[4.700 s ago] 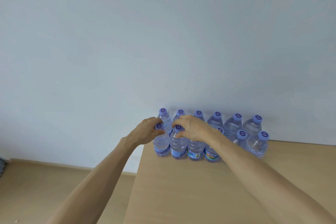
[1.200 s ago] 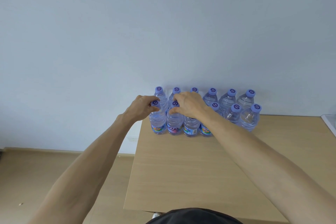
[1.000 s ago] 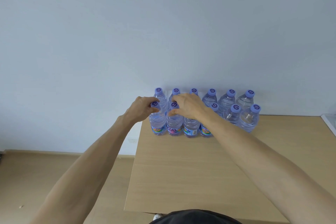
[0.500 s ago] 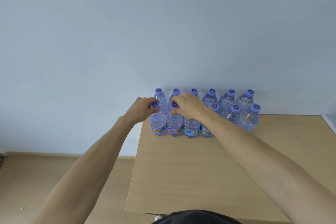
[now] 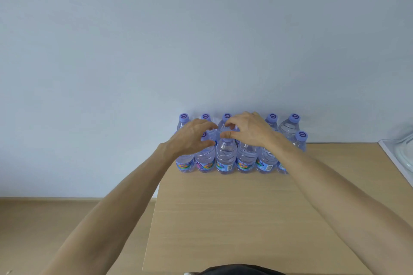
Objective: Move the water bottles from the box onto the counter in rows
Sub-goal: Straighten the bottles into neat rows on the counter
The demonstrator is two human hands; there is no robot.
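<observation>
Upright water bottles (image 5: pixel 225 158) stand in two rows at the desk's (image 5: pixel 234 219) 12 o'clock edge, directly beneath both hands, left hand (image 5: pixel 190 138) and right hand (image 5: pixel 248 129), hovering loosely curled, grasping nothing.

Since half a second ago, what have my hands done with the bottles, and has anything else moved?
Both hands have let go. The left hand came off the cap of the front row's left-end bottle and the right hand off its neighbour's; both now hover with fingers spread loosely over the front row of water bottles. The two rows against the wall stand as before on the wooden counter.
</observation>
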